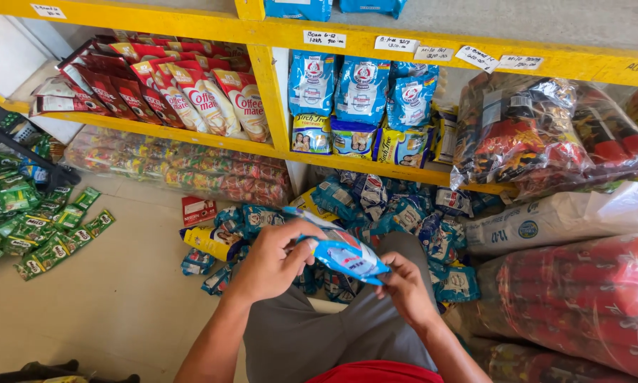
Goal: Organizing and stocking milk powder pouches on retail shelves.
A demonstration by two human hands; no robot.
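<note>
Both hands met over the person's grey-shorted lap around one blue-and-white glossy plastic pouch. Left hand curled closed on the pouch's upper end, thumb across its face; right hand pinched the lower corner at about four o'clock from it, fingers shut on the edge. The pouch lay tilted, held clear of the floor, touching nothing but the two hands.

At twelve o'clock from the grip, a loose heap of similar blue sachets spread across the floor beneath the yellow painted wooden shelf, where more blue packs stood upright. At ten o'clock, red-and-white creamer pouches leaned in a row. Green drink-mix sachets lay scattered at nine o'clock, and clear-wrapped red bundles sat at three o'clock.

By the look of it, the pouch was being handled or checked during sorting of stock; setting it down anywhere would call for one hand loosening first while the other carried it.
</note>
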